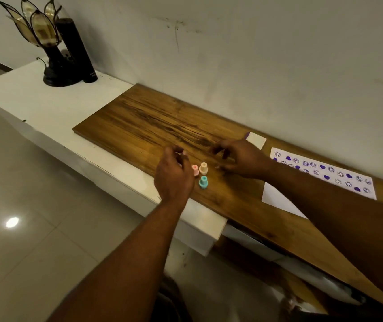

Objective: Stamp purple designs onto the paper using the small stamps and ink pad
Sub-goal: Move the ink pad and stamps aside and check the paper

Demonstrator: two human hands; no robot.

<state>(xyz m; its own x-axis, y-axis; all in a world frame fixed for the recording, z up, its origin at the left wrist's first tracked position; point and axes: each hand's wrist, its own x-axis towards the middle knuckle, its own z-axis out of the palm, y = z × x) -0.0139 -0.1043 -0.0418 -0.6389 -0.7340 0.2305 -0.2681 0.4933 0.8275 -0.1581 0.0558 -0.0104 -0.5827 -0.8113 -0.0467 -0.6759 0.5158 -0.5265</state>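
Three small stamps stand close together on the wooden board (pixel 139 122): a pink stamp (pixel 195 169), a cream stamp (pixel 203 168) and a teal stamp (pixel 203 181). My left hand (pixel 174 176) hovers just left of them with fingers loosely curled, partly covering the pink one; I see nothing in it. My right hand (pixel 240 159) hovers to their right, fingers curved downward and holding nothing. The white paper (pixel 276 198) lies at the right with rows of purple hearts and smiley faces; my right forearm crosses it. The ink pad (pixel 256 139) sits behind my right hand, purple showing at its edge.
The board lies on a white ledge (pixel 34 101) against the wall. A black leaf-shaped lamp (pixel 46 43) and a black cylinder (pixel 76 49) stand at the far left end. Glossy floor tiles lie below the ledge's front edge.
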